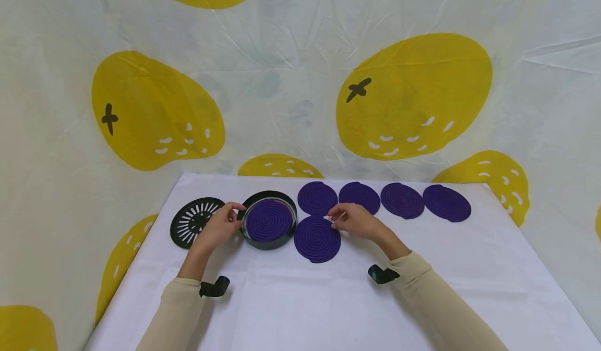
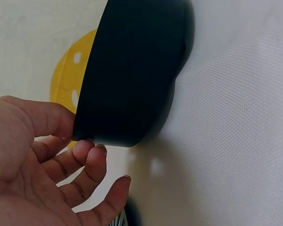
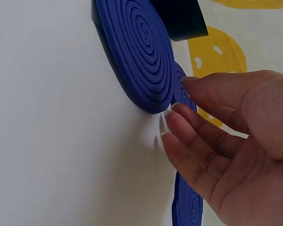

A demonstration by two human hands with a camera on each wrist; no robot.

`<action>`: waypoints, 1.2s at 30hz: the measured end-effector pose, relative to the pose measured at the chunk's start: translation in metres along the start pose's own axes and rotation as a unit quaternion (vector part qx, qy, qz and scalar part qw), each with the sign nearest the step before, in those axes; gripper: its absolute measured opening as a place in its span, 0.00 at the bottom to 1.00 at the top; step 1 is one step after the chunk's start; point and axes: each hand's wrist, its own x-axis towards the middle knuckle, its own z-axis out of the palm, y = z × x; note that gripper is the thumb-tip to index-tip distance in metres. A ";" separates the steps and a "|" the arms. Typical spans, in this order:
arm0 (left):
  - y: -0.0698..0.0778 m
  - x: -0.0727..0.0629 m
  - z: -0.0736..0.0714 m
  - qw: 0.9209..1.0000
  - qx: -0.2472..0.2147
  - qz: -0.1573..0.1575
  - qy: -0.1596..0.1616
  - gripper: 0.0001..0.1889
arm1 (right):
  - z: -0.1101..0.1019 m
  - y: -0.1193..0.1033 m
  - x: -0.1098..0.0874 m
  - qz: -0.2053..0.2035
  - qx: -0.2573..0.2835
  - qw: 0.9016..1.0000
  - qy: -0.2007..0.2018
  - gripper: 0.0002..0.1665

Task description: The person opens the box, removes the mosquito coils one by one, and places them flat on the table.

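My left hand (image 1: 219, 228) pinches the rim of a round black tin (image 1: 269, 245) between thumb and fingers; the left wrist view shows the tin's dark side wall (image 2: 132, 70) up close. Inside the tin lies a purple spiral mosquito coil (image 1: 268, 219). Just right of the tin, another purple coil (image 1: 316, 240) lies on the table. My right hand (image 1: 360, 221) is at that coil's right edge, fingers loosely bent with a gap between thumb and fingers. In the right wrist view the fingertips (image 3: 172, 117) are close to the coil's edge (image 3: 146, 56); contact cannot be told.
A black slotted lid (image 1: 183, 225) lies left of the tin, partly behind my left hand. Along the back of the white table (image 1: 300, 309) runs a row of several purple coils (image 1: 401, 201). A lemon-print cloth (image 1: 281, 95) hangs behind.
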 end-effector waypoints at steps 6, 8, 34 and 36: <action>0.001 0.000 0.000 1.000 0.003 -0.001 -0.002 0.19 | 0.003 -0.001 0.000 -0.003 0.011 1.000 -0.011 0.16; 0.002 0.000 0.000 1.000 0.006 0.001 -0.003 0.20 | 0.003 -0.001 -0.001 -0.005 0.012 1.000 -0.011 0.16; 0.007 0.000 -0.004 1.000 0.006 0.000 -0.004 0.20 | 0.007 -0.031 0.014 -0.068 0.019 0.997 0.024 0.14; 0.007 0.001 -0.004 1.000 0.007 0.000 -0.005 0.20 | 0.009 -0.036 0.017 -0.073 0.025 0.997 0.026 0.13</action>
